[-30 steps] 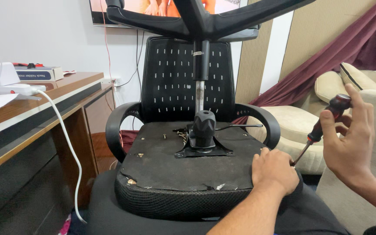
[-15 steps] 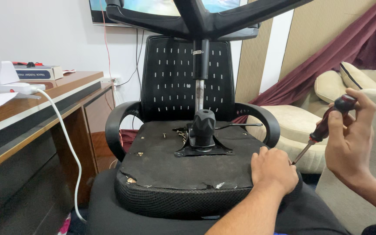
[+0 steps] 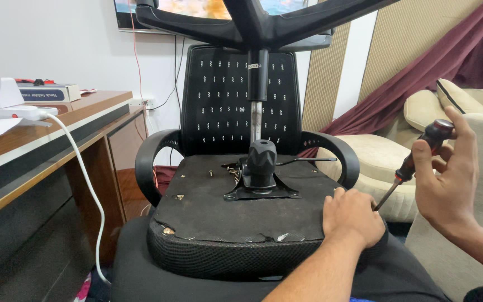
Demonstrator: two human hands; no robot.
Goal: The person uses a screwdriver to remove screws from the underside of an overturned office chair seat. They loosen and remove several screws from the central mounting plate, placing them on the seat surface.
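Near the right edge of the upturned chair seat (image 3: 241, 218), the left hand (image 3: 353, 217) presses flat, fingers curled over the rim. Right hand (image 3: 448, 179) pinches the screwdriver (image 3: 417, 156) by its thick handle; the stiff, light tool probably handles best gripped there.

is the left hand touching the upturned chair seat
Touching. The head view shows the left hand resting palm down on the right front corner of the upturned chair seat, with no gap visible beneath it.
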